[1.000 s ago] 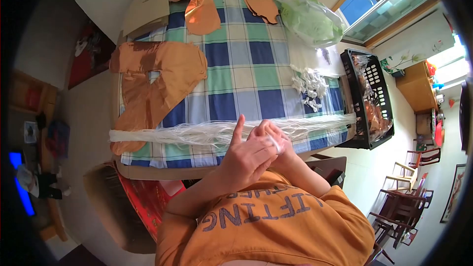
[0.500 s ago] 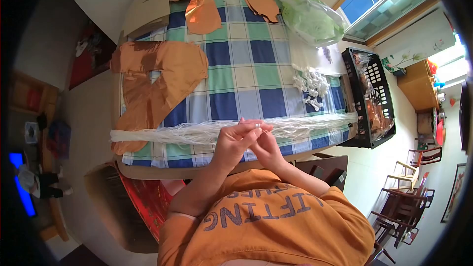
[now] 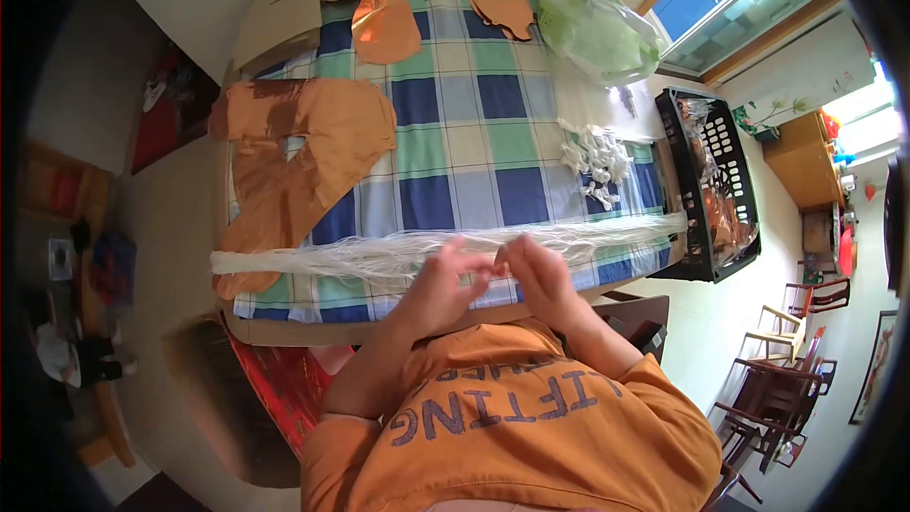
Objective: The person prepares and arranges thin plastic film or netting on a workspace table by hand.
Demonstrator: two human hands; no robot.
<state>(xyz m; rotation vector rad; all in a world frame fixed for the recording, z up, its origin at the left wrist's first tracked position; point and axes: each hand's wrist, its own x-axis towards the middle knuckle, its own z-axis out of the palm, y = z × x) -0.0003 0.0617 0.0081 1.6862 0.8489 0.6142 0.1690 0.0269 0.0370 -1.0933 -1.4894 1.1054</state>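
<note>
A long bundle of white string [image 3: 370, 254] lies across the near side of the checked cloth. Just over its middle are my left hand [image 3: 453, 275] and my right hand [image 3: 540, 277], fingertips almost meeting. My left hand pinches with thumb and a finger while another finger sticks up. The fingers of my right hand are curled together at the tips. Whatever sits between the fingertips is too small to make out. To the right lies a pile of small white knotted pieces [image 3: 599, 163] on the cloth.
Shiny copper-coloured sheets [image 3: 332, 147] lie at left, with more copper cut-outs [image 3: 387, 24] farther back. A cardboard piece [image 3: 280, 24] and a green-and-clear plastic bag [image 3: 592, 38] lie at the far side. A black crate [image 3: 711, 190] stands against the table's right edge.
My hands were pressed together with a tiny white piece at the fingertips. They have moved slightly apart, my right hand to the right, and the white piece no longer shows.
</note>
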